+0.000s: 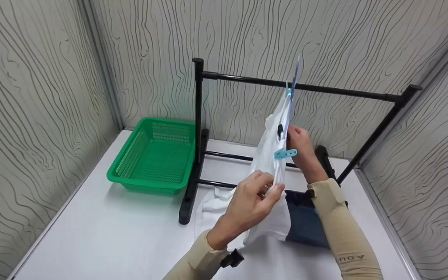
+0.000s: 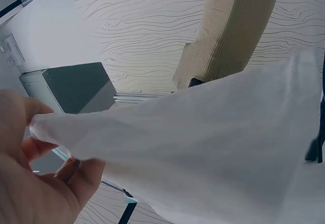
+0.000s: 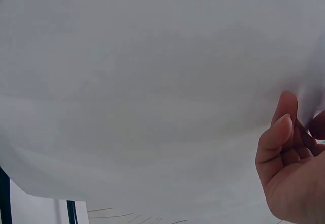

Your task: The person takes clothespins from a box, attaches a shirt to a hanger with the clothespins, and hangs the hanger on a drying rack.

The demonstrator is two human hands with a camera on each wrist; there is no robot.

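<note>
A white garment (image 1: 266, 155) hangs in folds below a blue hanger (image 1: 295, 76), seen edge-on at the rack's top bar. Its lower part spreads onto the table. My left hand (image 1: 249, 200) pinches the garment's near edge between thumb and fingers; in the left wrist view the cloth stretches away from that grip. Beyond it, my right hand (image 1: 303, 149) holds the cloth beside the hanger, its fingertips partly hidden; in the right wrist view the fingers (image 3: 277, 132) are curled at the fabric. A light blue clip (image 1: 285, 153) sits on the garment's edge between both hands.
A black rack (image 1: 247, 79) stands on the white table (image 1: 130, 241). To its left is a green basket (image 1: 150, 182). Dark blue cloth (image 1: 307, 225) lies to the right, under the right forearm. Patterned walls enclose the table at the back and sides.
</note>
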